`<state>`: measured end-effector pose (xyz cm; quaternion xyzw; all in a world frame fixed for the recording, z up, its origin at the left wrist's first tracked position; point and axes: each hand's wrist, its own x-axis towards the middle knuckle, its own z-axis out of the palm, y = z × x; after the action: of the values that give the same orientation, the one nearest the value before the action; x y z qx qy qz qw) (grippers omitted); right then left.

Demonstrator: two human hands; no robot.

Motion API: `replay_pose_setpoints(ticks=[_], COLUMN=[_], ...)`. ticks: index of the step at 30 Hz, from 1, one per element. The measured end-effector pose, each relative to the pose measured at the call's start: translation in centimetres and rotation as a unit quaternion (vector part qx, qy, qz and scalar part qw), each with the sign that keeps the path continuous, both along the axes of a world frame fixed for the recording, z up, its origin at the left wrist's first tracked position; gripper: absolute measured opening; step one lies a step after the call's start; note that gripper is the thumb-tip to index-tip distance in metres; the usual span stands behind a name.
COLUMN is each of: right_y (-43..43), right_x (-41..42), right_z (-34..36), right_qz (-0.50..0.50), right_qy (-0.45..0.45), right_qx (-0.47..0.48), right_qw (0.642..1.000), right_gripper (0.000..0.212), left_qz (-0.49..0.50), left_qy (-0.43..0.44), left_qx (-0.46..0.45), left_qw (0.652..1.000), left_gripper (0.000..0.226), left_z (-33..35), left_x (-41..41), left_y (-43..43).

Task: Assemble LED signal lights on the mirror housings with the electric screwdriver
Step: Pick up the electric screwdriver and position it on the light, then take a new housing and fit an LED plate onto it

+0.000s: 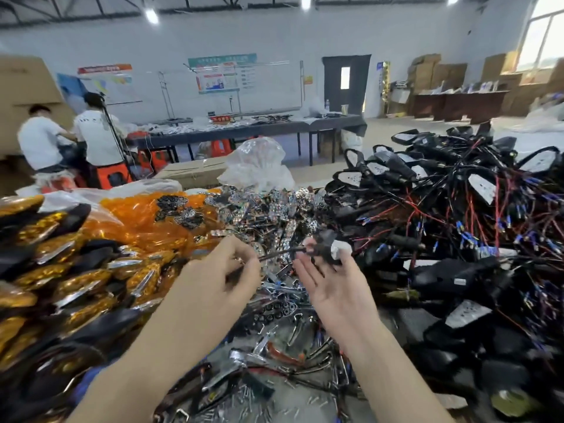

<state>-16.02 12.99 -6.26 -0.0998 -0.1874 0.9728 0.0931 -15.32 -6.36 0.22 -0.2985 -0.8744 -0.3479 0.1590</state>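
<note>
Hands at ctr frame, wired part between them

L hand (225, 267) sits at ctr, fingers curled, thumb & forefinger pinching a thin dark lead (276, 254). Lead runs right to a small black part (324, 250) w/ a white piece on its right side. R hand (334, 290), just right of ctr, has its palm turned up & holds that part at its fingertips. Exact grip is hard to tell, since the part covers the tips. Hands are apart, joined only by the lead.

Mirror housings (457, 209) form a big black heap filling the right half of frame, tangled w/ red & black wires & blue connectors. Several show white backs. Amber lenses (45, 270) are piled at left edge, w/ an orange bag (143, 218) behind them. Chrome reflectors (262, 206) are heaped just above the hands, w/ more chrome bits (244, 358) at btm ctr. Clear plastic bag (256, 166) stands behind the chrome heap.

Bkgd: two people in white shirts (94, 135) upper left, long table (335, 125) w/ parts across mid-upper frame, dark door (346, 80) right of ctr, cardboard boxes (433, 71) upper right.
</note>
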Motion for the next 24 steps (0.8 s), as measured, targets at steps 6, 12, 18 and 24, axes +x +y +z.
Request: replay_pose_setpoints(ticks=[6,12,18,24], right_y=[-1.7,-3.1,-4.0,-3.1], right_x=[0.5,1.9,2.3,2.9], right_z=[-0.7,-0.6,-1.5,-2.0], right_qz=[0.016,0.003,-0.032,-0.054], right_qy=[-0.033,-0.026,-0.003,0.019], right_qx=[0.098,0.138,0.071,0.048], right_qw=[0.994,0.99,0.997,0.997], right_gripper=[0.027,0.015,0.016,0.011], left_qz=[0.118,0.229,0.196,0.191], left_qy=[-0.036,0.012,-0.025,0.011], left_qx=[-0.138,-0.226,-0.257,-0.246], left_qw=[0.983,0.947,0.946,0.95], left_gripper=[0.006,0.008,0.04,0.029], left_z=[-5.5,-5.6,-6.6,-8.9], left_x=[-0.4,1.6,5.8,5.7], left_y=[-5.7,-7.4,-4.9,-3.9])
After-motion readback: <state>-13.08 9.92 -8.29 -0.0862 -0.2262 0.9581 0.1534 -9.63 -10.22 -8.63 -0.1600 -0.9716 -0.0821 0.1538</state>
